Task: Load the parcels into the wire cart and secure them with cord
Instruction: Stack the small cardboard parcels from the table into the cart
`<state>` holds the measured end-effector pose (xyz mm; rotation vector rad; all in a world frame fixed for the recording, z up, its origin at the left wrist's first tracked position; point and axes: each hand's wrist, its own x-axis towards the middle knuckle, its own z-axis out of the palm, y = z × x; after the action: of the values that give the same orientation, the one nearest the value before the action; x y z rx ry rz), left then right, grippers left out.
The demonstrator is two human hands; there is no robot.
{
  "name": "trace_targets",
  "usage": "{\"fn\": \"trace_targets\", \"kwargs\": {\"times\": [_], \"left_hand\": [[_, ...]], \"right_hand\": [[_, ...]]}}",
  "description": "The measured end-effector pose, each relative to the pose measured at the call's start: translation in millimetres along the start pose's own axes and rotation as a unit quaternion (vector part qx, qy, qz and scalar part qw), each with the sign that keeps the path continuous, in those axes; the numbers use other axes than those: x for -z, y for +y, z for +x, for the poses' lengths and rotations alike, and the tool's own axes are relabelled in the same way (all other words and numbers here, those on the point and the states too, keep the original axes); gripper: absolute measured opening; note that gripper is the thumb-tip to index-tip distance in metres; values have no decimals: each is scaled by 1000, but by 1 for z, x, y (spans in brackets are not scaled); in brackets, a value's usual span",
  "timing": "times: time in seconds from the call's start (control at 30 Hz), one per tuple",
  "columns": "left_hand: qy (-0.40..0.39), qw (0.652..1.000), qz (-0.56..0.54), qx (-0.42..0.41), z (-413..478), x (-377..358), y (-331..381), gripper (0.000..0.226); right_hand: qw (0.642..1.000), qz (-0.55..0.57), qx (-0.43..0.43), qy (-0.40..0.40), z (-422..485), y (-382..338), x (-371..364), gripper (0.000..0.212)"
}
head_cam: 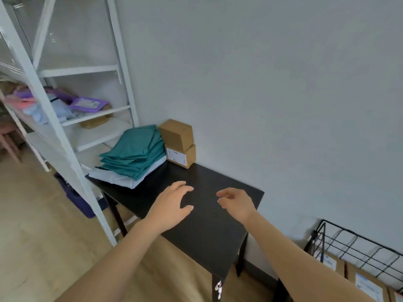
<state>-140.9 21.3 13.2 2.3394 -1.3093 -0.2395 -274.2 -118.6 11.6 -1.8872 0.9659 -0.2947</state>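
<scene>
Two brown cardboard parcels (179, 143) stand stacked at the far end of a black table (209, 227), against the wall. Beside them lies a pile of teal mailer bags (135, 151) on white ones. My left hand (172, 203) and my right hand (236, 203) hover over the bare middle of the table, fingers loosely spread, holding nothing. Both are well short of the parcels. The black wire cart (357, 249) shows at the lower right, with labelled cardboard parcels (362, 280) inside it. No cord is in view.
A white metal shelf unit (65, 136) stands left of the table, with purple, pink and pale blue mailers (65, 103) on one shelf. A dark purple bin (76, 197) sits under it on the wooden floor. A grey wall runs behind the table.
</scene>
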Motion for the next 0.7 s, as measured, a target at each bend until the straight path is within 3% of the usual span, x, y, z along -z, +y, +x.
{"fn": "trace_targets", "kwargs": {"times": [0.23, 0.7], "left_hand": [[7, 999, -7, 41, 95, 30, -54, 52], [18, 981, -151, 122, 245, 50, -125, 55]], "right_hand": [[1000, 16, -2, -18, 105, -39, -16, 25], [1000, -7, -24, 2, 256, -99, -45, 33]]}}
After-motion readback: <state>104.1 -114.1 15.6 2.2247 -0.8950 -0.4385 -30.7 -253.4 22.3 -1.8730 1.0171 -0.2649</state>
